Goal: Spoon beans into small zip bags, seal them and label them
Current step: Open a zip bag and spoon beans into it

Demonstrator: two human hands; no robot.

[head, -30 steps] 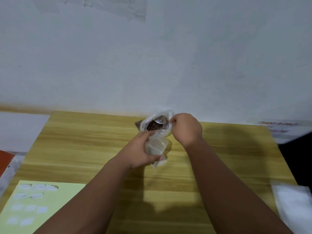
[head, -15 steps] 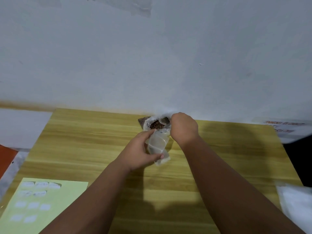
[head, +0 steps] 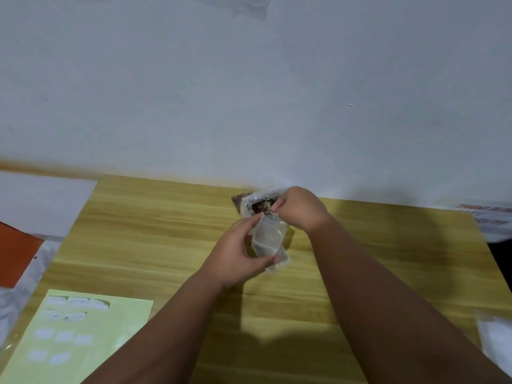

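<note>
Gripping the zip bag (head: 270, 241) just above centre frame, the left hand (head: 238, 253) had its thumb low on the bag's face and a finger up by the mouth. The mouth was tilted away toward the big bag (head: 245, 202).

And there was the right hand (head: 300, 209), just right of it, fingers bunched tight in a pinch on the spoon (head: 268, 212). Only a sliver of the spoon showed, right at the zip bag's mouth, so I couldn't tell whether it carried anything.

The beans (head: 259, 207) sat dark in the big bag's open top, up against the wall at the far edge of the table (head: 166, 231). The big bag was just beside the zip bag's lip, and whether they touched I couldn't say. The zip bag looked clear, with hardly anything in it that I could make out.

So this read to me as the spooning step, early in the filling. The next move, as I judged it, called for the spoon tip to go squarely inside the mouth before tipping. The left hand would need to hold that mouth wide, since the thin film could fold over and send beans onto the table.

Sealing and labelling were not yet begun. The label sheet (head: 91, 336) lay at the lower left of the frame with several white labels on it, well apart from both hands. A white pile (head: 496, 345), maybe spare bags, sat at the lower right edge.
</note>
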